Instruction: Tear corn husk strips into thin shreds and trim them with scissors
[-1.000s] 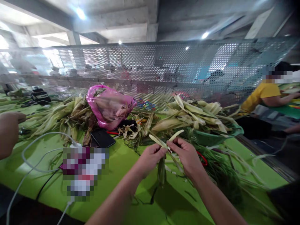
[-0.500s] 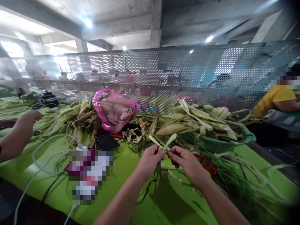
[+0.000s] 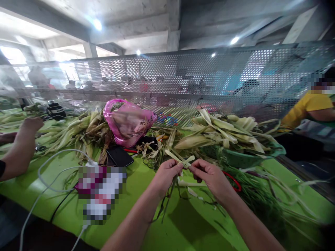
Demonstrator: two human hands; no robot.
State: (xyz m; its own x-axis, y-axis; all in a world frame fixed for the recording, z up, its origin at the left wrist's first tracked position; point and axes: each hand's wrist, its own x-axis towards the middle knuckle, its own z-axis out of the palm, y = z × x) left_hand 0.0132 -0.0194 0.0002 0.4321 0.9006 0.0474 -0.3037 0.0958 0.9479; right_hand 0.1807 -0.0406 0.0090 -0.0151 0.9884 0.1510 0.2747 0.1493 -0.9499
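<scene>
My left hand and my right hand meet above the green table, both pinched shut on thin pale husk strips. The strips cross between my fingertips and stick up to the left and right. Dark green leaf ends hang down from my left hand toward the table. A red-handled pair of scissors lies just behind my right hand.
A green basin heaped with corn husks stands at the right. A pink plastic bag, a black phone, husk piles and white cables lie at the left. Another person's arm reaches in far left. A perforated metal screen closes the back.
My hands have shifted slightly while working the strips; the upright strip ends now lie lower and flatter. The other person's hand at the left has moved back.
</scene>
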